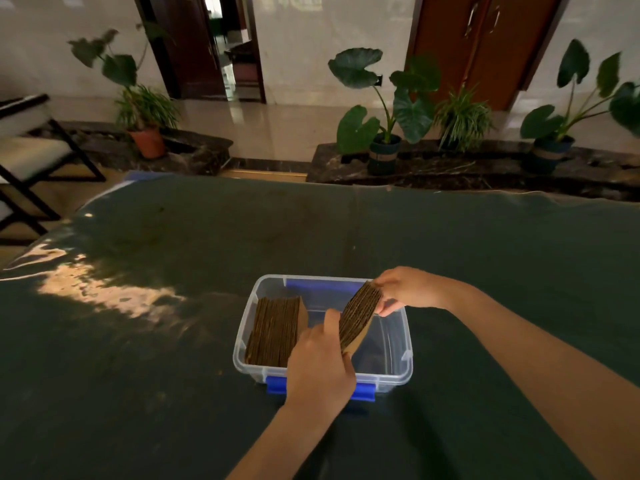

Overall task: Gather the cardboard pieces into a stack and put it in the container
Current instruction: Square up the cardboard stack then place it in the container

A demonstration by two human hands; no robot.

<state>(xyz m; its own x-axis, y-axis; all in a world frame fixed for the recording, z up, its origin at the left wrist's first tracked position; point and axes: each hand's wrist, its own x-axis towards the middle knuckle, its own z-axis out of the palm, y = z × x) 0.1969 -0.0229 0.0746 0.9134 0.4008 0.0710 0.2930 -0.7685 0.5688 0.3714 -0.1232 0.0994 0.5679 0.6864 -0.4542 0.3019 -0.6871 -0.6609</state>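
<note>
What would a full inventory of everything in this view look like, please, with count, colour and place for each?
container: one, clear plastic with blue latches, on the table near the person
stack in container: one, brown cardboard, standing on edge at the container's left side
held stack: one, brown cardboard, tilted over the container's middle
table cover: one, dark green, across the foreground
potted plants: at least four, green, on the dark ledges behind the table
chair: one, black frame with pale cushion, far left
doors: brown wood, back wall
left hand: one, gripping the held stack's near end
right hand: one, gripping the held stack's far end
</note>
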